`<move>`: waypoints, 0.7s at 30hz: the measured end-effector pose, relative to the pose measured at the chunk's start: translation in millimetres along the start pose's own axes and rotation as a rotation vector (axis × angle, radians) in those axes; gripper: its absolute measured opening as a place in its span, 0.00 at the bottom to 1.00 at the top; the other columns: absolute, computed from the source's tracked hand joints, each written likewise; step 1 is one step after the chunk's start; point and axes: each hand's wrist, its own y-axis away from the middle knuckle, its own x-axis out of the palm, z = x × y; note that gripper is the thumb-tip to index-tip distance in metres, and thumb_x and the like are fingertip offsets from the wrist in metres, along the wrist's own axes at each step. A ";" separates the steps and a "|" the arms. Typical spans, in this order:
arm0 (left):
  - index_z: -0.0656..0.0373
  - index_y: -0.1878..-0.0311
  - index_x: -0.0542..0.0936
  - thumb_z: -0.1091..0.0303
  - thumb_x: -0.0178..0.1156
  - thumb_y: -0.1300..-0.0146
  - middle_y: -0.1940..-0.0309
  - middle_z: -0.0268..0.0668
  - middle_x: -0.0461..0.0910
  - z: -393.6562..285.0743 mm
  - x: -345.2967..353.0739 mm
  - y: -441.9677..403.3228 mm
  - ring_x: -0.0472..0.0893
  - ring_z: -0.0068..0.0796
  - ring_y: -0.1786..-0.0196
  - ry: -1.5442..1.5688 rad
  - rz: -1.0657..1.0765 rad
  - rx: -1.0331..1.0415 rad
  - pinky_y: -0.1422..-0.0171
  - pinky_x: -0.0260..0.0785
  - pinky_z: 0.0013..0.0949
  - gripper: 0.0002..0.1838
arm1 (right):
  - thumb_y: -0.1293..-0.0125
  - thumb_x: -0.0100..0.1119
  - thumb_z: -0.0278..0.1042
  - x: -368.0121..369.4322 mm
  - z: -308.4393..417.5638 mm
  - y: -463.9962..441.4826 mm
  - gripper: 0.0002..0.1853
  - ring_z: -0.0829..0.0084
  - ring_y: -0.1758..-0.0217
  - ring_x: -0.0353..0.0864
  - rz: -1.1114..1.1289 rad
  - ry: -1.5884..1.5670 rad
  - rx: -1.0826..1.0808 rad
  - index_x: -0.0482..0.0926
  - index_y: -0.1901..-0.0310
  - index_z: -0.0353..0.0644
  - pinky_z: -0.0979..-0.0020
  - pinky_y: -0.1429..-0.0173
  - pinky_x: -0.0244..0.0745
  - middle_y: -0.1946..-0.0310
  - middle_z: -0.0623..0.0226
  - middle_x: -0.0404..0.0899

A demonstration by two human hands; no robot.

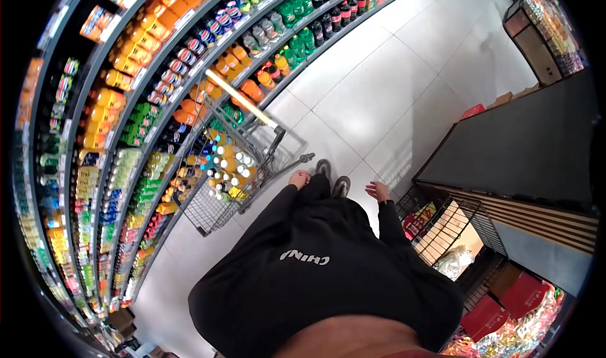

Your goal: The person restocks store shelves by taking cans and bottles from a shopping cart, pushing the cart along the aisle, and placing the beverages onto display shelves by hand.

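Observation:
My left hand (300,179) hangs beside my body with its fingers curled in, and no object shows in it. Nearest to it is the dark lower end of a shopping cart (211,216), whose wire basket carries several bottles (230,165) with white, blue and yellow parts. The cart's pale handle bar (243,99) lies farther up, away from the hand. On the other side of my body, my right hand (379,190) is held out with its fingers apart, holding nothing, above the floor near a black wire basket (442,232).
Curved shelves (126,127) of drink bottles line the left and top. At right are a dark panel (517,143), a slatted side (530,219) and red-trimmed bins (524,295) of wrapped goods. Another bin (533,36) stands upper right. Pale floor tiles (360,86) run between.

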 end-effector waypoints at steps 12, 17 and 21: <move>0.60 0.50 0.84 0.67 0.53 0.28 0.68 0.38 0.86 -135.9 122.0 -189.2 0.85 0.29 0.69 -0.329 0.374 -0.027 0.64 0.79 0.35 0.13 | 0.33 0.63 0.46 -79.7 -31.4 -82.7 0.19 0.53 0.47 0.89 -0.100 1.439 -0.191 0.87 0.41 0.69 0.52 0.44 0.83 0.51 0.55 0.89; 0.61 0.46 0.82 0.64 0.54 0.25 0.66 0.38 0.86 -211.4 131.0 -269.6 0.85 0.29 0.70 -0.176 0.375 0.046 0.64 0.80 0.34 0.14 | 0.31 0.57 0.41 -64.4 69.8 -78.0 0.17 0.60 0.52 0.90 -0.151 1.347 -0.272 0.89 0.44 0.57 0.60 0.46 0.84 0.55 0.59 0.90; 0.62 0.45 0.82 0.59 0.56 0.25 0.65 0.42 0.87 -247.1 105.2 -307.3 0.86 0.30 0.70 -0.329 0.355 0.097 0.64 0.79 0.33 0.17 | 0.37 0.60 0.39 -46.7 135.8 -109.0 0.15 0.56 0.47 0.87 -0.284 1.311 -0.524 0.91 0.51 0.51 0.58 0.43 0.81 0.53 0.56 0.89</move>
